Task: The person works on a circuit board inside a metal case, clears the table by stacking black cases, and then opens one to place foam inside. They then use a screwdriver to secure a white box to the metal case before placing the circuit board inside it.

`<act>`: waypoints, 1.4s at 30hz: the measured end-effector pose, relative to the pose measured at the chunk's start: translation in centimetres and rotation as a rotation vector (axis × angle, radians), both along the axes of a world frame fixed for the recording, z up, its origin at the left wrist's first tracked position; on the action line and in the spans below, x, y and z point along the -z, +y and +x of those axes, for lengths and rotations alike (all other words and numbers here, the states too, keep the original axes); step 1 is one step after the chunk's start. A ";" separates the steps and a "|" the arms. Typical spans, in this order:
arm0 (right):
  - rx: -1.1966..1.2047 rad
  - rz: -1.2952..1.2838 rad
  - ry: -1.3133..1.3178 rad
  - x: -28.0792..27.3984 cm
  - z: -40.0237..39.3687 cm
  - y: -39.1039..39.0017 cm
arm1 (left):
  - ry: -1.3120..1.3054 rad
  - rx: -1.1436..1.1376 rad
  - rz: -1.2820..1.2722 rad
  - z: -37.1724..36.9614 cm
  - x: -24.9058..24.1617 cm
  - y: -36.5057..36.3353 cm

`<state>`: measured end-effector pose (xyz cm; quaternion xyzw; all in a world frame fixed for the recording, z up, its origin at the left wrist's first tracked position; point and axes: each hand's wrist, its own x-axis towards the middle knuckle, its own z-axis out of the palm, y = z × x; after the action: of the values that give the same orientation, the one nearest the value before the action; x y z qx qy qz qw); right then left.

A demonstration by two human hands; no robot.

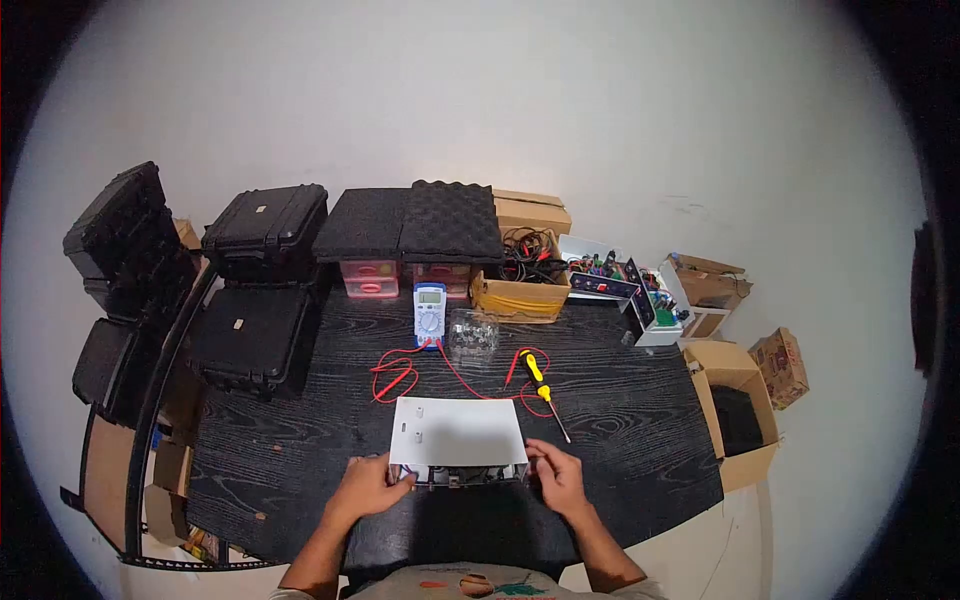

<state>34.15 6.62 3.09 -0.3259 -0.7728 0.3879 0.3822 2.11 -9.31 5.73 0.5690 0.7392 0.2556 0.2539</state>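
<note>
A white metal case [457,425] lies on the black table in front of me, its near side open to show wires and dark parts inside. My left hand [368,487] grips its near left corner, the thumb at the open edge. At the opposite end, the bent fingers of my right hand [558,479] hold the right side. Beyond the case are a blue-and-white multimeter [430,315] with red test leads [398,378] and a clear plastic box [473,335] of small parts. A yellow-and-black screwdriver [537,376] lies to the right, tip towards me.
Black hard cases [250,335] stand at the left. Dark foam sheets [410,225] rest on red-fronted drawers [370,280]. A cardboard box [520,298] of cables and opened white units with circuit boards [655,305] occupy the back right. Another open carton [745,425] sits beyond the right edge.
</note>
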 end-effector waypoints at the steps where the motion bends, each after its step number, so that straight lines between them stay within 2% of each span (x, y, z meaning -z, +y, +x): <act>1: -0.030 -0.039 0.018 0.7 0.4 0.8 | -0.025 0.099 0.021 -1.2 0.5 -0.2; 2: -0.071 -0.131 -0.126 -0.2 0.7 1.0 | -0.049 0.198 0.040 -2.7 1.4 -0.4; 3: -0.102 -0.111 -0.205 -1.2 0.4 1.1 | -0.074 0.295 0.058 -3.9 1.7 -0.6; 4: -0.134 -0.089 -0.284 -2.2 0.0 1.4 | -0.068 0.287 -0.019 -4.8 1.9 -0.6; 7: -0.203 -0.031 -0.380 -1.9 -1.0 2.5 | 0.013 0.113 0.214 -4.3 0.9 0.6; 8: -0.218 -0.014 -0.390 -1.6 -1.1 2.9 | 0.068 0.127 0.191 -4.2 0.4 1.2; 11: -0.254 0.013 -0.343 -2.1 -1.8 3.3 | 0.129 0.176 0.231 -3.4 -0.4 2.8; 14: -0.273 0.091 -0.355 -0.4 -2.4 4.3 | 0.183 0.187 0.284 -3.2 1.4 3.9; 17: -0.210 0.067 -0.445 -1.0 -3.5 4.2 | 0.168 0.143 0.302 -2.8 1.8 4.4; 20: -0.172 0.168 -0.388 -0.1 -3.8 4.1 | 0.219 0.091 0.326 -2.4 3.0 4.7; 21: -0.166 0.211 -0.365 -0.4 -4.0 3.9 | 0.196 0.072 0.347 -2.4 3.3 4.8; 24: -0.148 0.068 -0.395 -1.5 -4.3 3.4 | 0.119 0.013 0.381 -2.1 3.6 5.0; 29: -0.096 0.230 -0.343 -1.0 -4.2 3.8 | 0.038 -0.065 0.354 -1.3 2.3 4.5; 33: -0.091 0.222 -0.290 -4.3 -4.2 3.3 | 0.050 -0.087 0.517 -0.9 1.4 4.3; 35: -0.146 0.246 -0.236 -6.5 -4.0 3.0 | 0.056 -0.111 0.587 -1.5 2.3 4.7; 36: -0.171 0.259 -0.209 -7.5 -3.8 2.8 | -0.091 -0.149 0.584 -1.7 2.7 4.8; 38: -0.261 0.206 -0.269 -10.1 -3.3 2.6 | -0.092 -0.157 0.657 -1.7 1.3 5.2; 40: -0.375 0.077 -0.302 -10.1 -2.3 3.4 | -0.164 -0.182 0.679 -2.2 1.2 5.4; 42: -0.441 0.156 -0.283 -11.1 -1.4 3.6 | -0.065 -0.093 0.719 -3.2 1.6 5.7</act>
<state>32.78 10.20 14.21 -0.1701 -0.8985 0.3515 0.2006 -1.11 -3.61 4.12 0.5792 0.6188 0.5284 0.0491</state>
